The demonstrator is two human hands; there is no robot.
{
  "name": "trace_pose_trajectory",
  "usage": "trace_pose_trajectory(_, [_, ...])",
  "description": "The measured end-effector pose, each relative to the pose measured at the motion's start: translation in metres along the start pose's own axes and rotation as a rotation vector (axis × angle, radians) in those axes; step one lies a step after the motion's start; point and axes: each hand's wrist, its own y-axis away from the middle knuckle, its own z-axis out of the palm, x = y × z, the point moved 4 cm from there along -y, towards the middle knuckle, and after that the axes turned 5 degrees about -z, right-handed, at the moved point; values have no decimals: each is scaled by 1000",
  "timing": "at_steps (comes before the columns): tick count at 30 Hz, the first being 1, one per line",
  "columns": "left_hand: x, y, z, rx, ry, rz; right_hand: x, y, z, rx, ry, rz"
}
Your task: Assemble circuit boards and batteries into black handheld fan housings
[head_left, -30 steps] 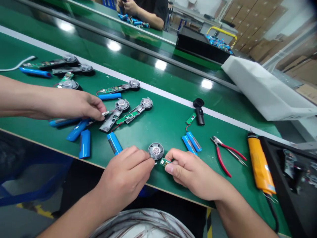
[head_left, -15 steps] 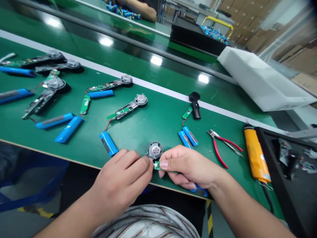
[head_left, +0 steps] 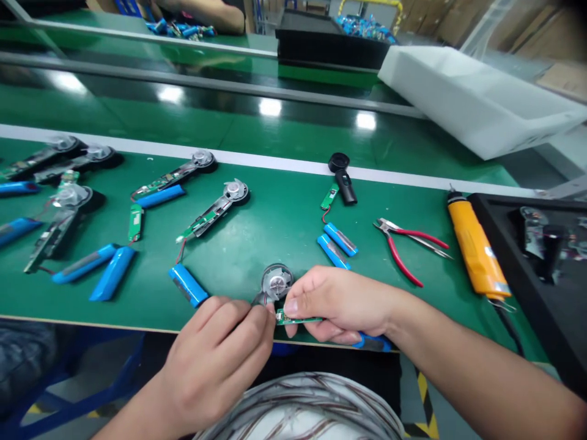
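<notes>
In the head view, my right hand point(head_left: 339, 302) pinches a green circuit board point(head_left: 300, 319) between thumb and fingers, close to the bench edge. A blue battery point(head_left: 373, 342) shows from under that hand's palm. My left hand point(head_left: 224, 345) is closed, its fingertips meeting at the board's left end; whatever they pinch is hidden. Just beyond both hands lies a small fan head point(head_left: 277, 282) with a grey impeller. Its dark handle runs toward my left fingertips, and a thin reddish wire shows beside them.
Opened fan units point(head_left: 215, 211) and blue batteries point(head_left: 189, 285) lie to the left. Rightward are a black fan casing point(head_left: 345, 183), red-handled pliers point(head_left: 403, 247), an orange electric screwdriver point(head_left: 477, 244) and a black tray point(head_left: 486, 211). A white bin point(head_left: 440, 85) stands behind; a person's arm point(head_left: 206, 12) is opposite.
The view has turned and shifted a little. The circuit board in my right hand now shows more of its length, and my hands stay close together near the fan head.
</notes>
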Motion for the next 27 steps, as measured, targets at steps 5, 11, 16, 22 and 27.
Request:
trace_pose_trajectory(5, [-2,-1,0,11,37,25,1,-1,1,-17,-19,-4])
trace_pose_trajectory(11, [-2,-5,-1,27,35,-37,3,0,1,-69,-105,-4])
trace_pose_trajectory(16, [0,-9,-3,42,48,-81,4,1,2,-76,-132,-19])
trace_pose_trajectory(22, [2,-8,-2,80,65,-137,4,2,3,-89,-155,-48])
trace_pose_trajectory(27, [2,-8,-2,106,31,-107,6,2,3,-76,-140,-43])
